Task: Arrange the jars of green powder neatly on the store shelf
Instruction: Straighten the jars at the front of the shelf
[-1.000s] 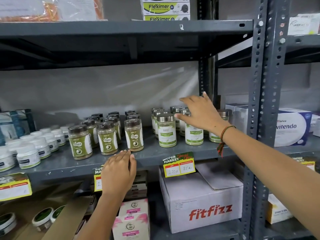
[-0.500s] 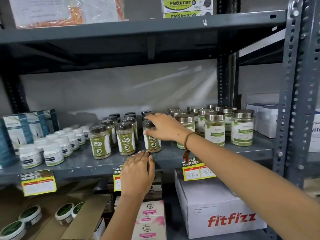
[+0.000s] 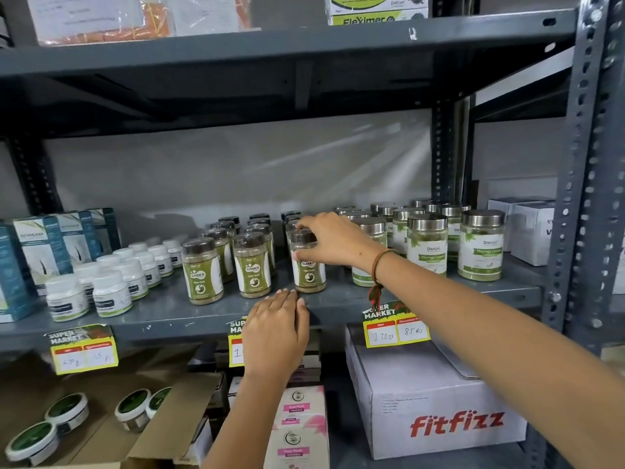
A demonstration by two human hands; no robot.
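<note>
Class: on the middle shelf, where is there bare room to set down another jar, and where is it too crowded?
Bare: the front strip of the middle shelf ahead of the brown-lidded jars, and the gap beside the silver-lidded jars. Crowded: the white bottles and the jar rows behind.

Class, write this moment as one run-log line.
right hand: gripping front Gaska jar | left hand: resting on shelf edge | jar: upright on shelf
</note>
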